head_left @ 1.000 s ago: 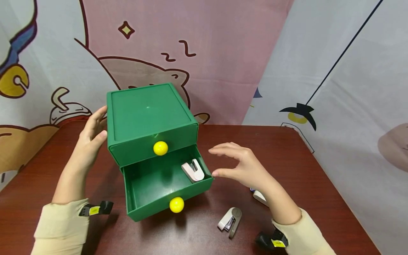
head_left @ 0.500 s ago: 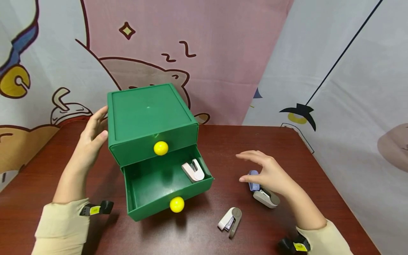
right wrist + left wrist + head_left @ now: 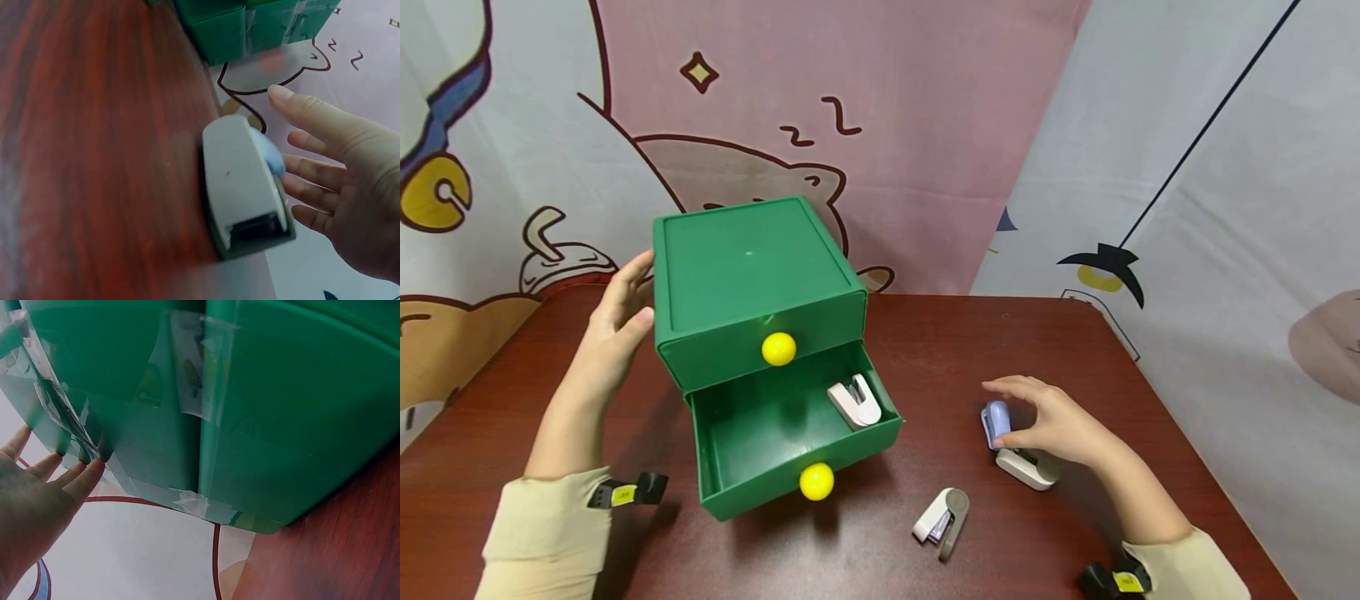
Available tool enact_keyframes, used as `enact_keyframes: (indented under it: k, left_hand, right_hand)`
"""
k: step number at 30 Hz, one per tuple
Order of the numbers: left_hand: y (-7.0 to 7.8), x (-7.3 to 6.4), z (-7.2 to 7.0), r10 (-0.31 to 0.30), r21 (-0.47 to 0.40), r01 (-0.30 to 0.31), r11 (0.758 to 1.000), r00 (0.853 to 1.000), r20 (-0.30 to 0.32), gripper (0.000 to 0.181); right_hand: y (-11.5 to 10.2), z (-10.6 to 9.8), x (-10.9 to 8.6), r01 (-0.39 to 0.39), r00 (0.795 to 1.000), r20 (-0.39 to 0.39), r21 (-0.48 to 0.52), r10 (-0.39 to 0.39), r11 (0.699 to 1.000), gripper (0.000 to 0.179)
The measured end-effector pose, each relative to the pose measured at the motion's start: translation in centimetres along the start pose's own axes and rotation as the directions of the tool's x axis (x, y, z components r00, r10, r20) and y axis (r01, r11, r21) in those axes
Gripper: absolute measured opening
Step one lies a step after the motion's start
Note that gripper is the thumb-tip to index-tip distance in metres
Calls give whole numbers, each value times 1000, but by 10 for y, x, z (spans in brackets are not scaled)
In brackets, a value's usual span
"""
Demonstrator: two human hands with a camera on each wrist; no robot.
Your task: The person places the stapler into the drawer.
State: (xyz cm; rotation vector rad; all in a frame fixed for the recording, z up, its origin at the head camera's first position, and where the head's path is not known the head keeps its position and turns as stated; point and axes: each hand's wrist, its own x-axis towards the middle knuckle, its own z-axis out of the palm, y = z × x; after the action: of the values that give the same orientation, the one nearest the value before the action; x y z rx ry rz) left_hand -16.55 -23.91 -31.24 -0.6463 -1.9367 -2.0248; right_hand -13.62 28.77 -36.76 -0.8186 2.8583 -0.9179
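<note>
My left hand [image 3: 613, 342] rests its fingertips against the left side of a green two-drawer box [image 3: 756, 262]; in the left wrist view, its extended fingers [image 3: 78, 484] meet that taped wall. The lower drawer [image 3: 760, 492] is pulled out, and a white stapler [image 3: 867, 410] lies inside at its right. Over a small blue stapler [image 3: 997, 418] hovers my right hand [image 3: 1063, 425], thumb and fingers spread on either side, gripping nothing. A white-and-grey stapler [image 3: 240, 175] lies just beneath that hand, close to the blue one.
Another white-and-grey stapler [image 3: 942, 521] lies on the brown table [image 3: 940, 342], right of the drawer's yellow knob [image 3: 816, 482]. A second yellow knob [image 3: 778, 348] sits on the upper drawer. Behind the table hangs a printed cloth [image 3: 925, 150].
My right hand has moved right, away from the drawer's right edge, to the blue stapler, which has come into fuller view. The left hand and the green box stay put.
</note>
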Motion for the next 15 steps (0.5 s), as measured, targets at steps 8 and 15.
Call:
enact_keyframes:
  k: [8, 15]
  left_hand:
    - [0, -1, 0, -12, 2, 12, 1000, 1000, -3, 62]
    - [1, -1, 0, -10, -2, 10, 1000, 1000, -1, 63]
  right_hand:
    - [13, 4, -5, -33, 999, 28, 12, 33, 999, 71]
    - [21, 8, -6, -93, 994, 62, 60, 89, 994, 72]
